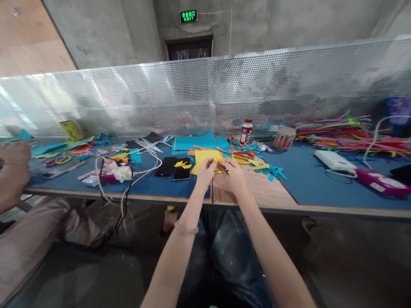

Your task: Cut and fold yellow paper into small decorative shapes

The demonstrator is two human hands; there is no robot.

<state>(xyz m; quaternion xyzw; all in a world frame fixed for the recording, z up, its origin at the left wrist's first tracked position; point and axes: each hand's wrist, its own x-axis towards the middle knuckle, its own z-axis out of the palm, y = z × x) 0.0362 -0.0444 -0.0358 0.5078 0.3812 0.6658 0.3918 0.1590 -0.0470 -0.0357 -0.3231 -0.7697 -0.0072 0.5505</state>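
Observation:
My left hand (207,169) and my right hand (233,172) meet over the table's front part, fingers pinched together on a small yellow piece of paper (218,169). Its exact shape is mostly covered by my fingers. Behind and under my hands lies a yellow paper sheet (205,155). Yellow cut paper pieces (183,164) rest on a dark phone (181,173) to the left, beside a second black phone (166,166). Just beyond my right hand are scissors with orange and yellow handles (241,159), next to yellow paper strips (260,167).
Blue paper sheets (195,142) and a brown bottle (246,131) stand farther back. Blue cut scraps (272,171) and a white power bank (334,162) lie right. Tangled cables (123,188) hang over the left edge. Another person's hand (14,156) is at far left. A perforated metal screen (192,90) borders the back.

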